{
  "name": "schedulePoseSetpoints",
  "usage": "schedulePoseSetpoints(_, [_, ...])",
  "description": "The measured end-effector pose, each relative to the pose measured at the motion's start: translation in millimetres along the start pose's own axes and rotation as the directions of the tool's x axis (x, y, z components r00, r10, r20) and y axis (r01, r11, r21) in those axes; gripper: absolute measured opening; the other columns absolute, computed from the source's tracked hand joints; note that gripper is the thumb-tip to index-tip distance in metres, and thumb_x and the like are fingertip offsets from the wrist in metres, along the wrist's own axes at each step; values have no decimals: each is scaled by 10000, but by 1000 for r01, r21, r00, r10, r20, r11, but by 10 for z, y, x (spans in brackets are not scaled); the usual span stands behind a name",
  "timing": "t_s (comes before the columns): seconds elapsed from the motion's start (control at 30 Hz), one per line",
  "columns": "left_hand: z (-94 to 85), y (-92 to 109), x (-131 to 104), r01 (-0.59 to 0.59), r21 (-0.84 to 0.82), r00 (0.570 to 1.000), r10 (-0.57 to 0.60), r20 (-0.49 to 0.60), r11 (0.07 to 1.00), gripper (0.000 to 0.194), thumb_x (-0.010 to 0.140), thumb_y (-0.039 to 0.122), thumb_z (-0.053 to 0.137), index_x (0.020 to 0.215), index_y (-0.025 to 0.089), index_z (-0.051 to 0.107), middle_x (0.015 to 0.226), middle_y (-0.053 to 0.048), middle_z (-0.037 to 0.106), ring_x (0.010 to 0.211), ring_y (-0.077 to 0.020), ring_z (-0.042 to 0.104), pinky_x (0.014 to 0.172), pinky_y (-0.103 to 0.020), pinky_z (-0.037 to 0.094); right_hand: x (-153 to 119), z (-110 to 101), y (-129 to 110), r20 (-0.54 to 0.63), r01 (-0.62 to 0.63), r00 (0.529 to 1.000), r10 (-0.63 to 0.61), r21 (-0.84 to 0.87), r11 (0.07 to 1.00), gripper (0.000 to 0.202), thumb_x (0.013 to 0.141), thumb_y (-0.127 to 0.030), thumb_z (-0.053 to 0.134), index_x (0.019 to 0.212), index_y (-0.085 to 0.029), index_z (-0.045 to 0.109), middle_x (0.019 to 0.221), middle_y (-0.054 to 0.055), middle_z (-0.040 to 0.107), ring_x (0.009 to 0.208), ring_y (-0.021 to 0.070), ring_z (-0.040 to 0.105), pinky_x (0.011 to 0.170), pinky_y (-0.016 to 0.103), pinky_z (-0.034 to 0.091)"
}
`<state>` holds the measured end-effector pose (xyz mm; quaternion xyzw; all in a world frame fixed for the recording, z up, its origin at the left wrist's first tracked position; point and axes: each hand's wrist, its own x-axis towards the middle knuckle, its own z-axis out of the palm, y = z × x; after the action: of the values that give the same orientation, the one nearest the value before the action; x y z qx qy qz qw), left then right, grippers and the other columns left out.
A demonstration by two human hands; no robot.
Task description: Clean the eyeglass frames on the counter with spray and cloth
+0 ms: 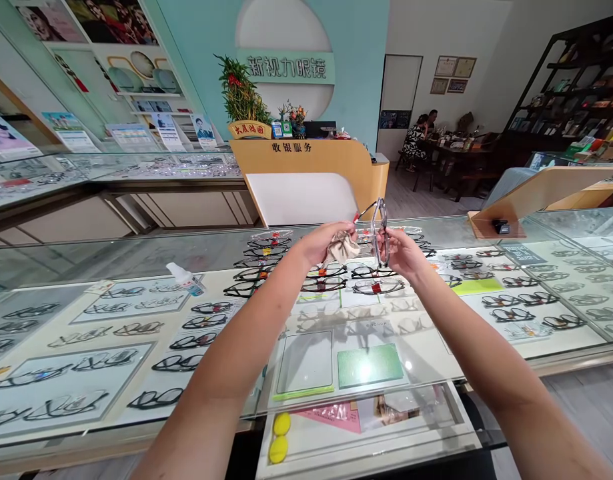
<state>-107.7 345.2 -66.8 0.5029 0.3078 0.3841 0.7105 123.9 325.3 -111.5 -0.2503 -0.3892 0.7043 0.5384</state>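
Above the glass display counter [421, 360], my left hand [329, 241] is closed around a crumpled beige cloth [343, 248] and pinches the red-tagged end of a temple. The eyeglasses [380, 233] hang upright between my hands, turned nearly edge-on. My right hand [402, 252] grips their rim from the right side, fingers bent. Rows of dark-framed glasses [323, 284] lie below my hands, some with red or orange tags. Exactly how my fingertips meet the frame is too small to make out.
A small white spray bottle [186, 279] stands at the left on the counter. A wooden stand [536, 193] rises at the right. Below the glass, an open drawer [366, 450] holds yellow round cases. Two people sit at a far table behind the wooden cashier desk [306, 157].
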Motion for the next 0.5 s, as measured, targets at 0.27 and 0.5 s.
schedulePoseSetpoints(0.27, [-209,151,-135,20,-424,1000,-18,10,906,227,938,330,719,803,192,600,677,-7,504,542,-126,454,455,-226,323,-32,23,-56,81,-82,992,93,-130,988,326,774,-447,941,815,-219,711,894,26,809,771,145,716,703,253,574])
schedulePoseSetpoints(0.5, [-123,149,-140,-90,-410,996,85,-31,908,538,1031,609,620,1267,143,745,628,32,455,515,-143,448,447,-241,356,-91,53,-95,174,-67,981,84,-104,992,391,834,-530,943,939,-253,687,1142,62,875,872,170,782,745,280,576])
